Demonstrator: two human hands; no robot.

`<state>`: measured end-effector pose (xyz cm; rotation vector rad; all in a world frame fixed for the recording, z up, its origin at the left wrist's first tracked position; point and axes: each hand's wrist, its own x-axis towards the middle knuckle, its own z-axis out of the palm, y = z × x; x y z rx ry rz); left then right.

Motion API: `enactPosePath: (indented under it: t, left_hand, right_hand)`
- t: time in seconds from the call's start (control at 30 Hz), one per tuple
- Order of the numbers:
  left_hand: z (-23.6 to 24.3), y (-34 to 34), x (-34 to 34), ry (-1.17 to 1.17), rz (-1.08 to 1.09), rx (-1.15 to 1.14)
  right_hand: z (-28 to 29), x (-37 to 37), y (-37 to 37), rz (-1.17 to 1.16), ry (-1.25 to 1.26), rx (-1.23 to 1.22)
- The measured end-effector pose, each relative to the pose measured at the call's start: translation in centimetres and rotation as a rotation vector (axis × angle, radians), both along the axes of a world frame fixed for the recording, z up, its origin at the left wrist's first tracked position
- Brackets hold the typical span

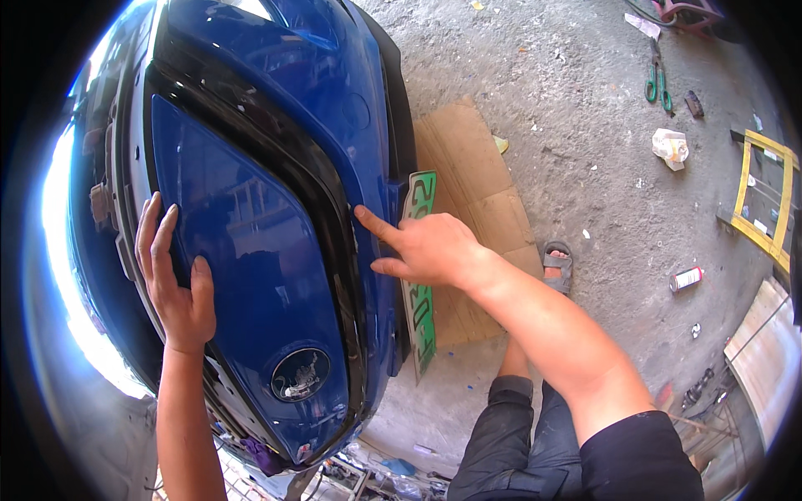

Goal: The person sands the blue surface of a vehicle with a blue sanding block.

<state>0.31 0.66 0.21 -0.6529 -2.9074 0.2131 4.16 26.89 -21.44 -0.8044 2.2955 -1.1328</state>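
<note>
The blue front end of a car fills the left side, with a glossy blue panel (242, 225) bordered by a curved black trim strip (322, 188). My left hand (177, 292) lies on the panel's left edge, its fingers stretched out and holding nothing. At the seam between the black strip and the blue bumper (376, 138), my right hand (430, 246) reaches in with index finger extended and thumb apart. Its index fingertip is at the seam; the other fingers are mostly hidden. A round emblem (301, 374) sits low on the panel. Beside the bumper is a green-and-white licence plate (424, 317).
Flattened cardboard (480, 200) lies on the rough concrete floor under the bumper. To the right are green-handled snips (658, 88), crumpled paper (670, 149), a spray can (687, 280) and a yellow-edged frame (784, 196). My sandalled foot (557, 265) stands by the cardboard.
</note>
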Motion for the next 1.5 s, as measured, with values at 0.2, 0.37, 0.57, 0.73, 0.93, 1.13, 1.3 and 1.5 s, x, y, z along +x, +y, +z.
enactPosePath:
  t: [0.2, 0.37, 0.57, 0.73, 0.93, 1.13, 1.3, 1.5]
  left_hand:
    - [0.4, -0.1, 0.2, 0.019, -0.003, -0.02]
    - [0.0, -0.2, 0.5, 0.043, -0.006, -0.04]
    - [0.1, -0.7, 1.1, 0.152, -0.016, -0.094]
    - [-0.2, -0.2, 6.0, 0.19, -0.001, -0.046]
    - [2.1, -1.8, 19.6, -0.009, -0.092, -0.086]
    - [0.5, -4.1, 24.9, -0.066, -0.077, -0.115]
    - [0.1, -3.5, 24.8, -0.033, -0.118, -0.115]
    - [-0.2, -3.9, 24.8, -0.03, -0.104, -0.193]
  right_hand:
    - [-1.0, 4.8, -0.3, 0.22, -0.015, 0.013]
    - [-1.8, 11.8, 0.6, 0.317, -0.048, -0.129]
    - [-1.2, 17.5, 1.3, -0.093, -0.549, -0.24]
    - [-1.4, 23.1, 2.7, -0.395, -0.794, -0.277]
    - [-1.1, 30.0, 2.7, -0.596, -0.858, -0.427]
    - [1.4, 33.1, 1.6, -0.743, -1.043, -0.649]
    - [0.2, 32.2, 1.0, -0.762, -1.018, -0.618]
    - [-3.0, 26.3, -3.0, -0.825, -0.548, -0.56]
